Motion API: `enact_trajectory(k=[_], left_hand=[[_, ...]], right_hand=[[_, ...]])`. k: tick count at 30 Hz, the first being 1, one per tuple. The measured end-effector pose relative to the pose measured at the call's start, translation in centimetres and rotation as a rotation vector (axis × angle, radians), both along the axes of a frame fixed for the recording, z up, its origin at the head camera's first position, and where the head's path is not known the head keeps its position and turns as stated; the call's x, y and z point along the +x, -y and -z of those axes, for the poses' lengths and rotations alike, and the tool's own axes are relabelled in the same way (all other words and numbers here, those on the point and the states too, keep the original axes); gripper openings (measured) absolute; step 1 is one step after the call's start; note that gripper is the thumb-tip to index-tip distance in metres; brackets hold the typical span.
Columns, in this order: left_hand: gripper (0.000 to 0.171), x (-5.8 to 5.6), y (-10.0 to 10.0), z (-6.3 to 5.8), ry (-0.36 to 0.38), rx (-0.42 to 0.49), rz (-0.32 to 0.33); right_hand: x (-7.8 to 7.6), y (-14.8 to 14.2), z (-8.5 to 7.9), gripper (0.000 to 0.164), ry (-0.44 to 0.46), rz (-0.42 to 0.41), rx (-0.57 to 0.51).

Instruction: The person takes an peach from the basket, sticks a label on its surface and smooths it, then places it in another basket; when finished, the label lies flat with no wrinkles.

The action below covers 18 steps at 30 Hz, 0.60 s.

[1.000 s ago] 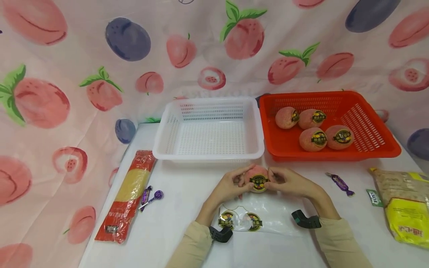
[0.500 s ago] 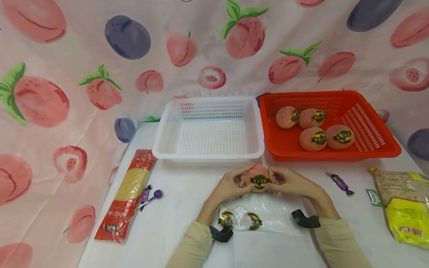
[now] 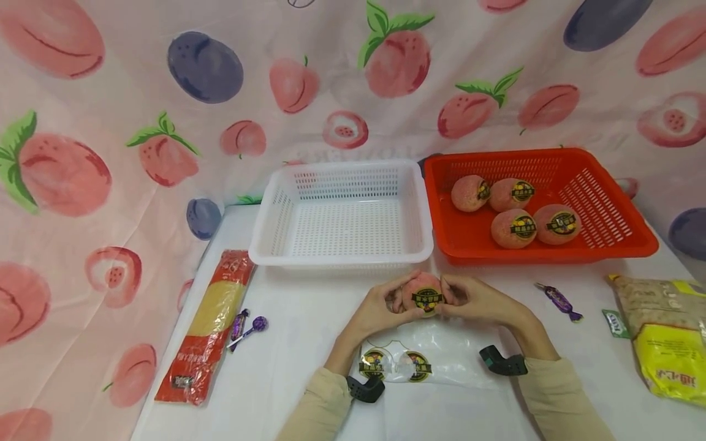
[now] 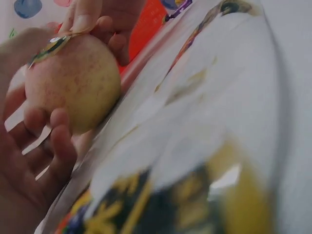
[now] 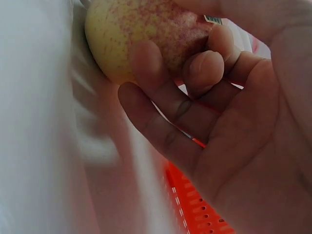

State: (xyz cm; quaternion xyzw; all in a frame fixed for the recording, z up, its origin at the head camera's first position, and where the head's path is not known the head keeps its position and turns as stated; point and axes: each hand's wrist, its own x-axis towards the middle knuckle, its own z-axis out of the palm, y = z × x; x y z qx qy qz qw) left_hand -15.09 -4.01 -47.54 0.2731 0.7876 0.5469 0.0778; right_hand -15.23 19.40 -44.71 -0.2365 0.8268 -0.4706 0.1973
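Observation:
Between both hands is a peach (image 3: 418, 288), pink and yellow with speckles, a black-banded label sticker (image 3: 427, 299) on its near side. My left hand (image 3: 380, 309) grips its left side, fingers curled round, thumb on the sticker. From the right, my right hand (image 3: 474, 300) holds the fruit with thumb and fingers, its thumb at the sticker. In the left wrist view, the sticker (image 4: 50, 48) stands partly off the skin at one edge. Below the hands lies a glossy clear sticker sheet (image 3: 452, 358) with two similar labels at its left. The peach's underside is hidden in the head view.
A white basket (image 3: 344, 257) stands behind the hands. Beside it, a red basket (image 3: 623, 248) holds several stickered peaches. A red-and-yellow packet (image 3: 212, 318), a wrapped candy (image 3: 238, 327) and a lollipop (image 3: 259, 323) lie left. Another candy (image 3: 559, 301), a green sachet (image 3: 616, 323) and a yellow bag (image 3: 667, 343) lie right.
Both hands stay on the peach in nearly the same place. The left thumb has slid slightly right across the sticker. The head view has shifted slightly.

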Motion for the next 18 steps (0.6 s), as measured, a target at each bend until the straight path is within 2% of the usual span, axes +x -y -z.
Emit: enact_trajectory(k=[3,7,14,18], left_hand=[[0.06,0.0,-0.5,1.0,0.004,-0.02,-0.091],[0.055,0.4,-0.9,1.3,0.048,-0.03,-0.141],[0.057,0.3,-0.6,1.1,0.032,-0.058,-0.114],[0.061,0.0,-0.5,0.9,0.078,-0.07,-0.07]], right_hand=[[0.1,0.1,0.2,0.029,-0.002,0.021,0.027],[0.4,0.1,0.8,0.026,0.029,0.046,0.034],[0.0,-0.2,1.3,0.03,0.134,0.027,-0.021],[-0.4,-0.7,1.5,0.028,0.178,0.012,-0.052]])
